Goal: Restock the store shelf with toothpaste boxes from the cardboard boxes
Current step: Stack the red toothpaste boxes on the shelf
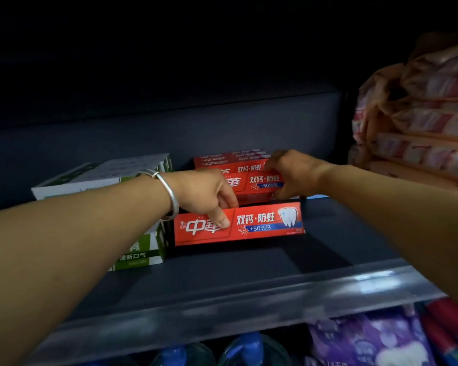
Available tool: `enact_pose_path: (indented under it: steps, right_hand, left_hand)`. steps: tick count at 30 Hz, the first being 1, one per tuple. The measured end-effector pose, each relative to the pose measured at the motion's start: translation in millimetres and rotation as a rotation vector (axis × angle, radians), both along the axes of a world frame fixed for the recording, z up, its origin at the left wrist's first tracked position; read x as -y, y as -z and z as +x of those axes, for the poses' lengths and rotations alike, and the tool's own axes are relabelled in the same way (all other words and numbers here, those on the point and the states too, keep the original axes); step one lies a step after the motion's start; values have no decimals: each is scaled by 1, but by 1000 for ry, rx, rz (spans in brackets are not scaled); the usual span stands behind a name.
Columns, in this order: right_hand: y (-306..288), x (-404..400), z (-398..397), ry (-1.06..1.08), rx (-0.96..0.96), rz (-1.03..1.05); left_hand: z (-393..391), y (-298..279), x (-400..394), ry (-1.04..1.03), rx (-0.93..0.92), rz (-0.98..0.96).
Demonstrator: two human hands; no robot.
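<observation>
Several red toothpaste boxes stand in a row on the dark shelf (222, 273). The front red box (265, 223) faces me on its long edge. My left hand (206, 191), with a silver bangle on the wrist, grips its top left edge, thumb pressed on the front face. My right hand (294, 173) holds the right end of the second red box (262, 184) just behind it. More red boxes (230, 158) sit further back.
Green and white toothpaste boxes (103, 178) stand stacked to the left, touching the red row. Pink wrapped packs (421, 114) are piled at the right. A clear plastic rail (249, 313) edges the shelf front; blue bottle caps (251, 344) and purple packs (368, 342) lie below.
</observation>
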State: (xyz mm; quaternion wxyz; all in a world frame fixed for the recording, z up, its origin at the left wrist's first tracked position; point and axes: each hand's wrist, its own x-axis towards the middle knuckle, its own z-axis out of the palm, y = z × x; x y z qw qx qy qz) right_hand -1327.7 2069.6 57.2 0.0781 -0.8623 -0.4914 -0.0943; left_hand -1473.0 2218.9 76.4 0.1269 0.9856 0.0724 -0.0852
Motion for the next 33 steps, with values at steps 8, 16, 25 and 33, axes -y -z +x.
enact_pose_path:
  steps: [8,16,25,33]
  right_hand:
    - [22,-7,1,-24,64,-66]
    - [29,-13,9,-25,229,-122]
    - [26,-17,12,3,198,-86]
    - [26,-24,16,41,186,-48]
  left_hand:
    - [6,9,-4,-20,1,0]
    - [14,16,-10,-41,15,4]
    - [21,16,-10,-46,20,-27]
    - [23,17,-11,-46,25,-33]
